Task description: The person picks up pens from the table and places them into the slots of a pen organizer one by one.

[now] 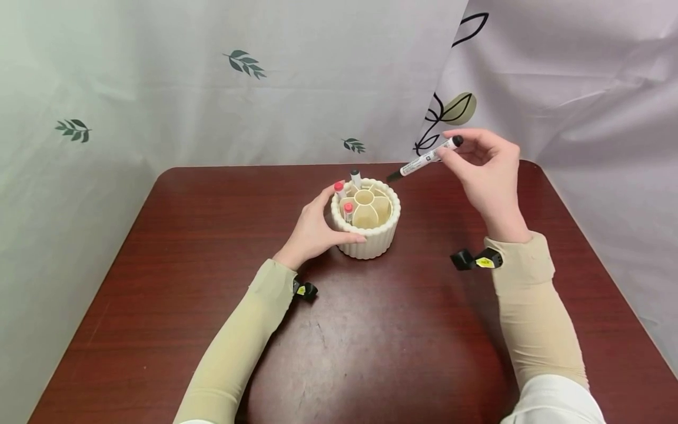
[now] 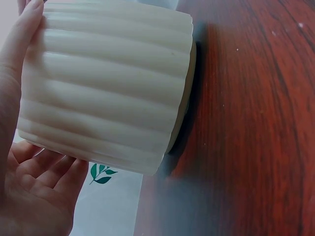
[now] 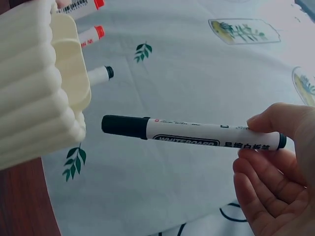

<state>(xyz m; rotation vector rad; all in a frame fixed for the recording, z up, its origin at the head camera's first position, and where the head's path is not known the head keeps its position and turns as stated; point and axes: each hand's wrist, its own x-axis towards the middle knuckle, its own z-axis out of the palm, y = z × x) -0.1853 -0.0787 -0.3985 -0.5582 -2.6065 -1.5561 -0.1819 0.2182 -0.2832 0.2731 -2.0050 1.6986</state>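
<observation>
A cream, ribbed pen holder [image 1: 369, 241] with a divided insert stands on the table. My left hand [image 1: 311, 231] grips its left side, thumb along the front, fingers around the back; the left wrist view shows the same hand [image 2: 47, 187] against the ribbed wall. Two red-ended markers [image 1: 348, 211] and a black-ended marker [image 1: 356, 178] stand in its left and back compartments. My right hand [image 1: 489, 171] pinches a black whiteboard marker [image 3: 187, 133] near one end. That marker slants, its black cap lower and close to the holder's back right rim, apart from the holder in the right wrist view.
The dark red wooden table [image 1: 402, 341] extends around the holder. Behind it hangs a pale curtain [image 1: 296, 100] with leaf prints. Small black wrist cameras [image 1: 477, 259] are strapped to both sleeves.
</observation>
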